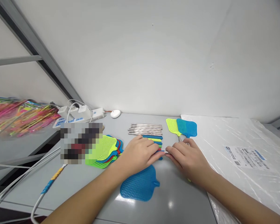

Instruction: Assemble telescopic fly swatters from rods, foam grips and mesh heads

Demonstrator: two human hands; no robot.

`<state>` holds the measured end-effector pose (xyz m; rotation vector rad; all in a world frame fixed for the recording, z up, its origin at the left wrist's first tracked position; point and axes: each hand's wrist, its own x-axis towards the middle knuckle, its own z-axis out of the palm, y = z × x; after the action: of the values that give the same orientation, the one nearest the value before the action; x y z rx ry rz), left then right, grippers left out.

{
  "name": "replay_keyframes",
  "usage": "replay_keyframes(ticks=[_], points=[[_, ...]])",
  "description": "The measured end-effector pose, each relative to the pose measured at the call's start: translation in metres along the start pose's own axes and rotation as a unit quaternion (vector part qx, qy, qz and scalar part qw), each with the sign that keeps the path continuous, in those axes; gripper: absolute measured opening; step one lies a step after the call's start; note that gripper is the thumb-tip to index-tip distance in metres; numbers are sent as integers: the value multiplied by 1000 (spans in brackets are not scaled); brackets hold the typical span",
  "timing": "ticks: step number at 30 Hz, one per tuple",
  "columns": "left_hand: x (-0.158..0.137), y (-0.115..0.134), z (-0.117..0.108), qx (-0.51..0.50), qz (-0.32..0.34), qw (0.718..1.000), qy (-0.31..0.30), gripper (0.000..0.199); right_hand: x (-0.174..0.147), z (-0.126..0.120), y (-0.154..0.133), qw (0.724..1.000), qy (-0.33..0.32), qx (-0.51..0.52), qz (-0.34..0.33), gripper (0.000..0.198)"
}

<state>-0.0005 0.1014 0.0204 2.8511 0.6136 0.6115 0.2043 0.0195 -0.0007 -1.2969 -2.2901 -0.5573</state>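
Observation:
My left hand (142, 152) is closed on a blue handle, only a sliver of which shows at its fingertips. From the other side, my right hand (185, 157) pinches a thin metal rod (166, 152) that meets the handle end to end; whether they are joined I cannot tell. Below my left hand lies a loose blue fly swatter head (140, 186). Coloured handles (155, 137) lie partly hidden behind my fingers, with several metal rods (146, 127) beyond them. A stack of swatter heads (107, 149) sits left of my left forearm.
Yellow-green (172, 126) and blue (190, 127) swatters lie at the back right. A plastic-wrapped package (247, 130) covers the table's right side. At left are a power strip (98, 113), white cables (37, 171), a blurred-out object and bagged colourful items (25, 115). A white case (115, 114) is near the wall.

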Motion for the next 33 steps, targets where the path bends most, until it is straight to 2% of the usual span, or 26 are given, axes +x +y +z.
replay_keyframes(ticks=[2, 3, 5, 6, 8, 10, 13, 15, 18, 23, 28, 33], points=[[0, -4, -1, 81, 36, 996, -3, 37, 0, -1, 1, 998, 42, 12, 34, 13], [0, -7, -2, 101, 32, 994, 3, 38, -1, -2, 2, 995, 76, 18, 57, 21], [1, -13, -5, 116, -18, 993, 26, 38, -2, -4, 2, 984, 146, 33, 96, 35], [1, -16, -7, 112, -57, 991, 39, 36, -3, -5, 1, 981, 162, 49, 100, 38], [2, -21, -9, 79, -135, 985, 70, 31, -4, -7, -3, 986, 121, 99, 65, 32], [1, -23, -10, 31, -176, 979, 94, 26, -5, -7, -12, 989, 3, 147, -16, 21], [0, -21, -6, -26, -176, 978, 107, 26, -4, -4, -28, 965, -153, 186, -105, 20], [-1, -17, -3, -47, -163, 980, 106, 27, -5, -2, -35, 951, -196, 210, -114, 28], [-3, -14, 0, -60, -154, 980, 107, 27, -8, 1, -38, 942, -214, 239, -93, 33], [-4, -13, 1, -74, -147, 981, 98, 26, -10, 5, -32, 944, -207, 254, -36, 47], [-3, -12, 4, -76, -140, 983, 95, 24, -10, 9, -36, 934, -199, 294, 30, 89], [-4, -11, 7, -70, -120, 985, 99, 24, -12, 9, -41, 927, -248, 277, 56, 110]])
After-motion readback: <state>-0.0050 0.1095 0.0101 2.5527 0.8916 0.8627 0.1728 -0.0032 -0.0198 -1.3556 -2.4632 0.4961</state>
